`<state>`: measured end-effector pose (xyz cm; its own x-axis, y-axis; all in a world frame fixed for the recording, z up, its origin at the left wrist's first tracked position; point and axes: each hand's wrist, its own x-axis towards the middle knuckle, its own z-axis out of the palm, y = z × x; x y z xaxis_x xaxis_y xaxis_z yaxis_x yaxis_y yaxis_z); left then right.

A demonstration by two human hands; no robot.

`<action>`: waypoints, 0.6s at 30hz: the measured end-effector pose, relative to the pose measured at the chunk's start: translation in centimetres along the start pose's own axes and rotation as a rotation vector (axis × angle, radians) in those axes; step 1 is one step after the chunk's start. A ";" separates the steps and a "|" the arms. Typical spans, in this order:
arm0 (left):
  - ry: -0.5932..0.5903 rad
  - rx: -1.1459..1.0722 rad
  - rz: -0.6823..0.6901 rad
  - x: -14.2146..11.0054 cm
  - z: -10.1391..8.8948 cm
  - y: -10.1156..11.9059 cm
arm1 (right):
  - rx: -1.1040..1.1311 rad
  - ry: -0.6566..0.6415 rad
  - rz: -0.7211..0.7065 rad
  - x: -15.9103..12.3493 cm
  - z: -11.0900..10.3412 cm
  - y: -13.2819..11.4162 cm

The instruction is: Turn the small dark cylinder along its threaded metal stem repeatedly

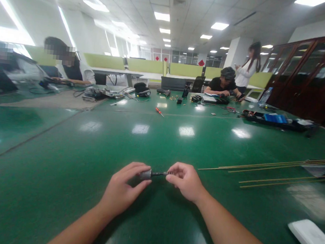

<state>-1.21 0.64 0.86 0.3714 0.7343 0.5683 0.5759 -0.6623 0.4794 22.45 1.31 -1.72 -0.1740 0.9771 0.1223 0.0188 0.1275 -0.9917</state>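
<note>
Between my hands, just above the green table (160, 145), is a grey metal cylinder (146, 174) with a thin dark rod (159, 174) extending from its right end. My left hand (123, 185) grips the cylinder between thumb and fingers. At the other side, my right hand (184, 181) pinches the rod's far end, where ridges or rings show. Whether the rod and the cylinder are one piece I cannot tell. The left part of the cylinder is hidden by my left fingers.
Several thin brass-coloured rods (273, 165) lie at the right. A white power strip (312, 242) sits near the lower right. Farther off are a red screwdriver (159, 112), a tray with blue items (274, 118), a plastic bottle (265, 96) and several people around the table.
</note>
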 end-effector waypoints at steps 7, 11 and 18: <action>0.018 0.001 0.005 0.3 -0.1 0.2 | 0.023 0.008 0.004 0.0 0.0 0.0; 0.027 -0.002 0.006 0.3 -0.2 0.3 | 0.035 0.011 0.007 0.0 0.0 0.0; 0.017 -0.001 -0.005 0.1 -0.2 0.2 | 0.033 0.016 0.011 0.1 0.0 0.1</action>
<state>-1.20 0.56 1.19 0.3560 0.7349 0.5772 0.5771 -0.6587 0.4828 22.45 1.41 -1.81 -0.1578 0.9811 0.1118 -0.0117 0.1114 -0.9937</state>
